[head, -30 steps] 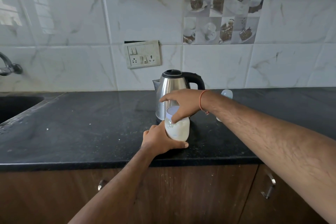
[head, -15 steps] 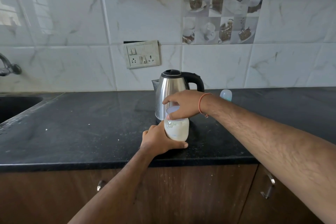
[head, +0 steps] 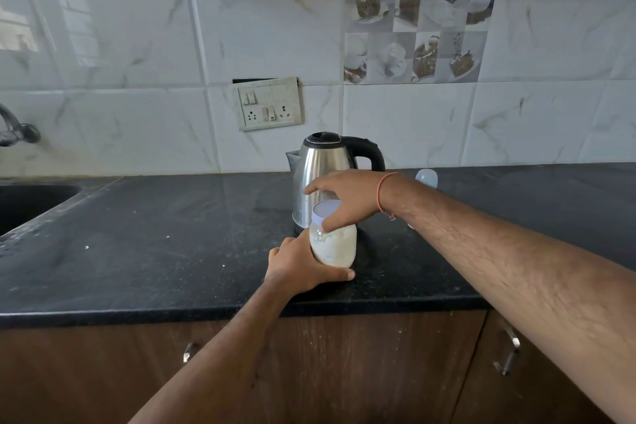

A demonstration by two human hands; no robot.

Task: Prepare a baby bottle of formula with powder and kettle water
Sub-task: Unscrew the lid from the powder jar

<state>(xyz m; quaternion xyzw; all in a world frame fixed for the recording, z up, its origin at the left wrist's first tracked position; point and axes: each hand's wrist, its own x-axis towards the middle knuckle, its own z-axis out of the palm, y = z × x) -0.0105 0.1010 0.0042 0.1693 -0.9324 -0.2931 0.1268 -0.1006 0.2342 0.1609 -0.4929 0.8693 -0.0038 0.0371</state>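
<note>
1. Head view is showing a baby bottle (head: 333, 246) standing upright on the black countertop (head: 144, 251), near the front edge and just in front of the steel kettle (head: 321, 179).
2. Curled round the bottle's lower body, the left hand (head: 298, 268) is gripping it from the left, with the thumb lying along its base on the near side.
3. From above, the right hand (head: 346, 198) is closing over the pale lilac cap (head: 325, 210); its thumb is pressing the neck just below the cap and the other fingers are arching over the far rim. It is probably turning the cap, though the view is not showing whether it is tightening or loosening.
4. Milky white liquid is filling most of the bottle, so mixing is looking largely done.
5. Beyond the right wrist, a small translucent dome cover (head: 426, 178) is standing on the counter, well clear of the fingers.
6. Handling judgement: the filled bottle is likely moderately heavy for its size, with stiff, smooth plastic walls that may be slippery if wet.
7. Best hold is looking like the wide lower body, where the left fingers are already wrapping, leaving the cap free for the right fingertips.
</note>
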